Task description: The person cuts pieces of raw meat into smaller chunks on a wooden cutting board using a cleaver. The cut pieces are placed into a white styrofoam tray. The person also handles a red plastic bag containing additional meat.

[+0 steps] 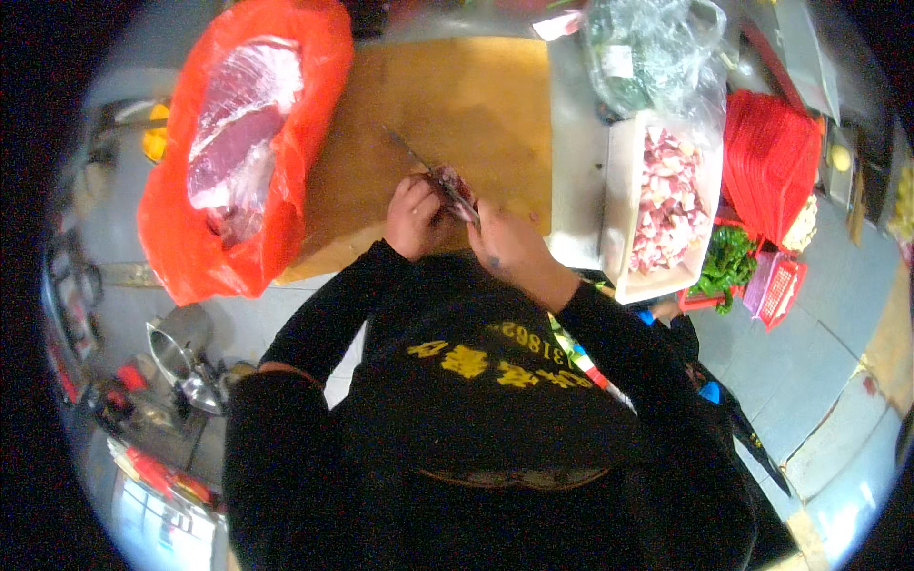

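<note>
My right hand (pixel 510 246) grips a knife (pixel 408 148), its blade angled up and to the left over a wooden cutting board (pixel 471 93). A small dark red piece of meat (pixel 457 182) lies under and beside the blade. My left hand (pixel 414 218) has curled fingers pressed on the left side of that piece. The fingertips and part of the meat are hidden. Left of the board, large raw cuts of meat (pixel 239 143) rest in an open red plastic bag (pixel 321 86). To the right, diced meat (pixel 668 207) fills much of a white plastic tub (pixel 620 214).
A clear plastic bag (pixel 657 57) with green contents sits behind the tub. Further right are stacked red plastic baskets (pixel 771 164) and green vegetables (pixel 725 264). Another person's hand (pixel 668 310) shows behind my right arm. A metal pot (pixel 178 342) stands at lower left.
</note>
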A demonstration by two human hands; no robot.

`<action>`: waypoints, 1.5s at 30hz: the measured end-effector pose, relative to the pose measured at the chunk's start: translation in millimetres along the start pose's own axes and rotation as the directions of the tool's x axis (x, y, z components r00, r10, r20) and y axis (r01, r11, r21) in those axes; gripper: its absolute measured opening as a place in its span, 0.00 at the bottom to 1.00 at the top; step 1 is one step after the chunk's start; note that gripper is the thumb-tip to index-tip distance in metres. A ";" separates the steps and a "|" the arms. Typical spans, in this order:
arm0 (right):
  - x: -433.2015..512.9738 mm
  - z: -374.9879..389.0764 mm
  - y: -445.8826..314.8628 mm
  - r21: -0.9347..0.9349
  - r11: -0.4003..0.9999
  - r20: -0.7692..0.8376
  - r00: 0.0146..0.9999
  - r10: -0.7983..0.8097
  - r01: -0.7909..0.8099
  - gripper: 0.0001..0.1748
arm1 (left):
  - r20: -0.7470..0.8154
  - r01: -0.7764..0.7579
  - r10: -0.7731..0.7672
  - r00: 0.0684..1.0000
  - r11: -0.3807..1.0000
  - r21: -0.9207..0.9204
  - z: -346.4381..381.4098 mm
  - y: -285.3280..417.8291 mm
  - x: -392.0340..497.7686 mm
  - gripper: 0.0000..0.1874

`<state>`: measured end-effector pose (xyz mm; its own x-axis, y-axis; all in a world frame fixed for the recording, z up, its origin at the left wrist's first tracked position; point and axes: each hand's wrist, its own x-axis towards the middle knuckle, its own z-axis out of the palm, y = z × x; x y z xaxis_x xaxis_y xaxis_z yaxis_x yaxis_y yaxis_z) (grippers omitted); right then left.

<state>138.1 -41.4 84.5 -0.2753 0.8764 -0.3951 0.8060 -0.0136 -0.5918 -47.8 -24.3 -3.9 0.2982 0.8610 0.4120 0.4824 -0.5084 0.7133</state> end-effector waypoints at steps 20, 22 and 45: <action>34.3 -14.5 -15.1 0.038 0.982 -0.056 0.981 -0.185 0.188 0.15 | 0.033 -0.017 0.013 0.999 0.994 0.105 -9.8 -20.5 13.0 0.13; 18.7 -31.4 -20.3 0.008 0.984 0.019 0.984 -0.177 0.177 0.16 | -0.001 0.000 0.000 1.000 0.994 0.108 -8.1 -17.9 12.0 0.13; -22.7 -51.6 0.2 0.052 0.993 0.209 0.974 0.093 -0.106 0.13 | 0.107 -0.069 0.063 0.992 0.996 0.053 -4.0 -14.3 15.4 0.13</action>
<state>171.6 -36.4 129.6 -0.3022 0.7514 -0.5865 0.8023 -0.1317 -0.5822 -53.4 -3.7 -5.4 0.4144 0.8209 0.3930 0.5034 -0.5665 0.6524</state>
